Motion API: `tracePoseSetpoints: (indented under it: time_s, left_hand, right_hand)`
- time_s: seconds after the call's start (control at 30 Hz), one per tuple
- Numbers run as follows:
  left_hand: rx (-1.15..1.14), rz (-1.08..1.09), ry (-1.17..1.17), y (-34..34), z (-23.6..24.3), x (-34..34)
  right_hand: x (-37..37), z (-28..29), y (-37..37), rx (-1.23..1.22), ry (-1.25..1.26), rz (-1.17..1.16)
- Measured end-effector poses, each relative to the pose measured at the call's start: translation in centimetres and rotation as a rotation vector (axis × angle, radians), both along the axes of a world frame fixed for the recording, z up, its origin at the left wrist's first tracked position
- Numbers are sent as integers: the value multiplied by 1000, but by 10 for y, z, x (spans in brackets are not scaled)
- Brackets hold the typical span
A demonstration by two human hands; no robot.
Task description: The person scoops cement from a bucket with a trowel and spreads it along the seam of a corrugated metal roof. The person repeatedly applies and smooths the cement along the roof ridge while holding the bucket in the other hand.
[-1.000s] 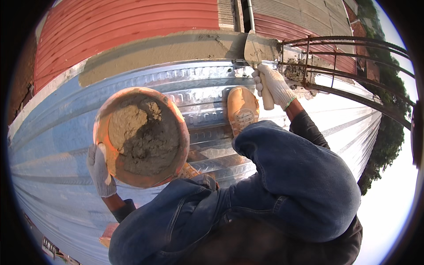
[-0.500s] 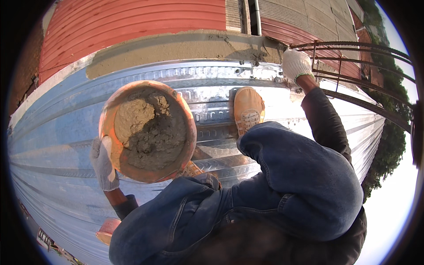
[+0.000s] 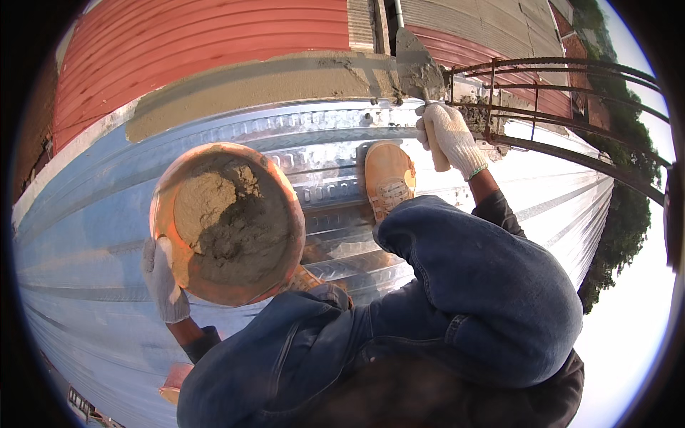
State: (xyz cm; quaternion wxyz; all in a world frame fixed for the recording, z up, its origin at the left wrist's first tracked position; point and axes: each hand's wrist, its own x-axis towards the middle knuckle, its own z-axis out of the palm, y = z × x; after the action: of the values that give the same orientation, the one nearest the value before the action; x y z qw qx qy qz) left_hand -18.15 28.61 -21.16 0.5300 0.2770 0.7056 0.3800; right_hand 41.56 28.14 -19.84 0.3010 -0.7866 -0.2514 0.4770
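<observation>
My left hand [image 3: 165,282], in a pale knitted glove, grips the near left rim of an orange bucket [image 3: 300,246]. Inside the bucket lies wet grey mortar [image 3: 246,239] with a lighter, drier-looking heap on its left side. My right hand [image 3: 451,137], gloved as well, is closed round the handle of a trowel [image 3: 417,63]. Its mortar-smeared blade points away from me, over the right end of a mortar-covered wall top [image 3: 278,78]. Whether the blade touches the mortar I cannot tell.
Shiny corrugated metal sheeting [image 3: 85,235] spreads under my feet. Rusty rebar [image 3: 556,114] juts out to the right of the wall top. Red corrugated sheeting [image 3: 214,36] lies beyond it. My tan shoe [image 3: 389,175] stands right of the bucket; a small reddish container [image 3: 175,378] sits behind my left side.
My right hand has drawn back from the rebar and slightly left, and the trowel blade now shows fully above the wall top. My left hand stays on the bucket.
</observation>
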Motion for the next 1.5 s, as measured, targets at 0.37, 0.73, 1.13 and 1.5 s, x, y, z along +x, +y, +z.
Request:
tracePoseSetpoints:
  time_s: [0.37,0.73,1.13,1.5]
  left_hand:
    - [17,-88,-25,0,9,3]
    - [-19,-28,-11,0,23,18]
    - [87,-224,-27,16,114,119]
    - [122,-357,-167,12,135,145]
  right_hand:
    - [10,-51,-10,-65,64,-183]
    - [-38,9,-40,1,-197,8]
    - [-90,162,21,253,-951,1283]
    - [-147,141,-14,-102,-586,1283]
